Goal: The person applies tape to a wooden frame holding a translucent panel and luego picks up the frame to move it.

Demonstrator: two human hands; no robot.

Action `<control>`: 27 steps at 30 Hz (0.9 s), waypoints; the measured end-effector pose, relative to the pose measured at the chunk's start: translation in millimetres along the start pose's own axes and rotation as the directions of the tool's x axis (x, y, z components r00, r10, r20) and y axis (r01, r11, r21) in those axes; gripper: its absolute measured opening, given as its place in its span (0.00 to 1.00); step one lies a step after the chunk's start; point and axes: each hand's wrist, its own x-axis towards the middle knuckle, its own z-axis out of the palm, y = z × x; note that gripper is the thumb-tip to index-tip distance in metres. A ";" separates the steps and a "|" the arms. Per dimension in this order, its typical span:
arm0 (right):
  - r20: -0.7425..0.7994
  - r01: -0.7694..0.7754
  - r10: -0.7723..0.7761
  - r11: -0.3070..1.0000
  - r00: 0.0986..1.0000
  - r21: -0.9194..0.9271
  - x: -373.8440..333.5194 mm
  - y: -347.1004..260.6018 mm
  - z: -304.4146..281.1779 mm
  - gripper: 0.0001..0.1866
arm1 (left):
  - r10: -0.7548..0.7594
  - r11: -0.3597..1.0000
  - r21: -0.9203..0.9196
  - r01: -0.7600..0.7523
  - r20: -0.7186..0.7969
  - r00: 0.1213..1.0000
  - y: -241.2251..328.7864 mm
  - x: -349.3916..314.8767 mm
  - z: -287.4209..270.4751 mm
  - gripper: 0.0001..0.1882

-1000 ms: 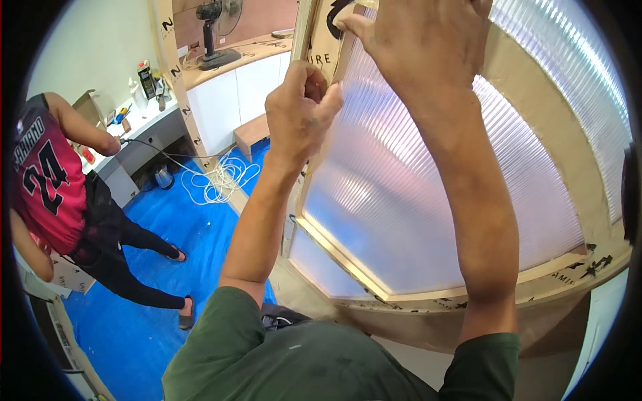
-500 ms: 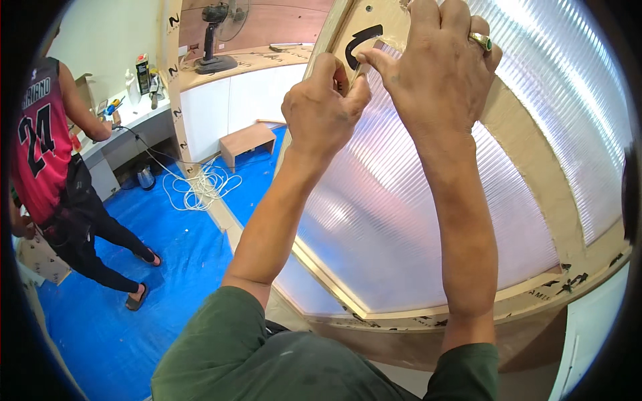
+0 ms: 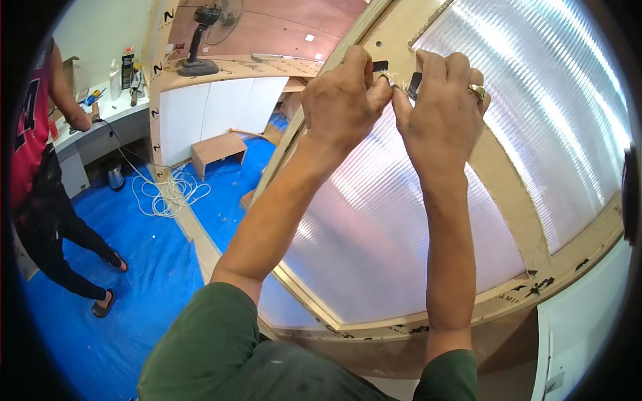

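Both my hands are raised to a wooden frame [image 3: 508, 194] that holds a translucent ribbed plastic panel [image 3: 374, 234]. My left hand [image 3: 341, 100] and my right hand [image 3: 441, 110] meet fingertip to fingertip at a black cut-out [image 3: 414, 83] in the frame's upper bar. Together they pinch a small pale strip [image 3: 391, 81] there; what kind of strip it is I cannot make out. There is a ring on my right hand. My green sleeves fill the lower edge.
Another person in a red jersey [image 3: 30, 140] stands at the left by a counter [image 3: 107, 117] with bottles and tools. Blue sheeting [image 3: 134, 267] covers the floor, with a coiled white cable [image 3: 167, 194] and a small wooden stool [image 3: 217, 150]. A fan [image 3: 200, 40] stands on white cabinets.
My hands have drawn together at the black cut-out, fingertips now pinching. The view has tilted, so the frame and the person at the left sit differently in the picture.
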 end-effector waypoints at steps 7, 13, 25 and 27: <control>-0.070 0.063 -0.065 0.997 0.995 -0.034 -0.6 -2.0 4.6 0.24 | -0.032 0.999 -0.040 0.036 0.098 0.995 -19.4 -29.5 -21.3 0.17; -0.022 0.011 -0.013 0.999 1.000 -0.051 7.8 -11.3 1.1 0.29 | -0.164 0.984 -0.047 0.170 0.120 0.979 -44.3 -86.2 -41.3 0.21; -0.013 0.071 -0.071 0.997 0.997 -0.040 11.7 -0.2 2.2 0.28 | -0.151 0.983 -0.099 0.154 0.038 0.988 -44.3 -91.2 -31.3 0.19; 0.061 0.131 -0.132 0.991 0.989 0.012 12.0 6.3 -6.1 0.29 | -0.135 0.986 -0.091 0.139 0.044 0.990 -47.2 -90.6 -34.2 0.18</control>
